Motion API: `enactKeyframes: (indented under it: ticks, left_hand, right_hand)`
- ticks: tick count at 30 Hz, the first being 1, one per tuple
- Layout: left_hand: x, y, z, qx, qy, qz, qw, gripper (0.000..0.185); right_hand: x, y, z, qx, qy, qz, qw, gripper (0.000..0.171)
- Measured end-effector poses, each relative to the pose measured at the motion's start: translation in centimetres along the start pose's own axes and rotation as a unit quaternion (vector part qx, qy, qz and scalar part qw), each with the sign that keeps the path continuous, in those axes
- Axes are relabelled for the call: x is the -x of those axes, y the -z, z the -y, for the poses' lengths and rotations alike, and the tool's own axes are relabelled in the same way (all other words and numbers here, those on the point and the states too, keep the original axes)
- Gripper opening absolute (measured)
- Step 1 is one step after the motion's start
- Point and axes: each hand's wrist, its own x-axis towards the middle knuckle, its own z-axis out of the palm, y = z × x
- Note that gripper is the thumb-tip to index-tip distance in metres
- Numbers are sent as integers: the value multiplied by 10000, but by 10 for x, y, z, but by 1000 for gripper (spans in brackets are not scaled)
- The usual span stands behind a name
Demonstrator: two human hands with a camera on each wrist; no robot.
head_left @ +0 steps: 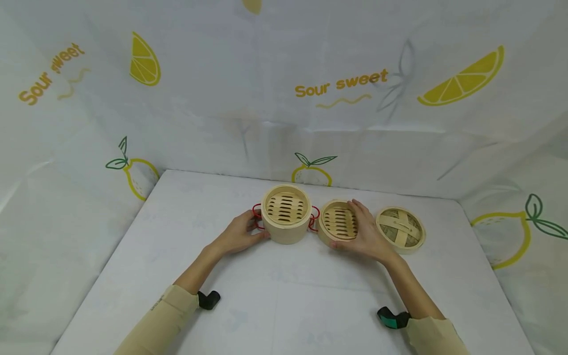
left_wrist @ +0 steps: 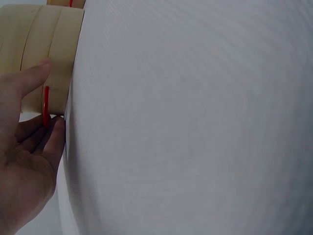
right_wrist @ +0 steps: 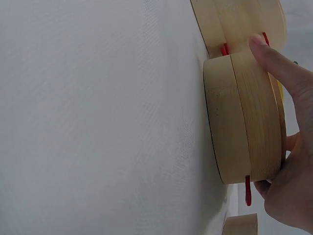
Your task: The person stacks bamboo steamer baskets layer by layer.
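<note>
On the white bench [head_left: 284, 296] stand three bamboo pieces in a row: a tall steamer stack [head_left: 286, 213] with red wire handles, a single shallow steamer tray [head_left: 338, 223] at its 3 o'clock, and a woven steamer lid [head_left: 401, 230] lying upside down further toward 3 o'clock. The left hand [head_left: 241, 233] holds the stack at its 9 o'clock side; in the left wrist view the thumb presses the bamboo wall and the fingers curl by the red handle [left_wrist: 46, 105]. The right hand [head_left: 365, 231] grips the shallow tray, thumb on its near wall and fingers curved over the rim at 3 o'clock. Both baskets look empty: only the slatted floors show inside the stack's top tier and the tray, and nothing lies in the lid. The tiers below the top one are hidden, so their contents cannot be told. The risks I judge from here: the tray sits just beside the stack's right-hand handle [head_left: 314, 218], so a lift that drifts toward 9 o'clock could catch the wire and drag or tip the stack; the stack's tiers rest loosely on one another, and a sideways push from the left hand could shear them apart; and the tray, held at one side only, could tilt and slip.
</note>
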Motion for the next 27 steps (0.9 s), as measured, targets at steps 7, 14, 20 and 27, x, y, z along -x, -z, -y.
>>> enactKeyframes:
  ticks: [7, 14, 20, 27]
  left_hand:
    - [1, 1, -1, 51, 3, 24, 10000, 69]
    - [2, 2, -1, 47, 12, -4, 10000, 70]
    - [2, 2, 0, 83, 32, 12, 10000, 69]
    - [0, 0, 1, -21, 15, -2, 10000, 68]
  right_hand:
    - [-3, 0, 0, -26, -40, 44, 10000, 138]
    - [-5, -1, 1, -157, -165, 118, 9997, 139]
    - [-4, -3, 0, -141, -220, 77, 9996, 134]
    - [-3, -2, -2, -217, -283, -36, 9994, 131]
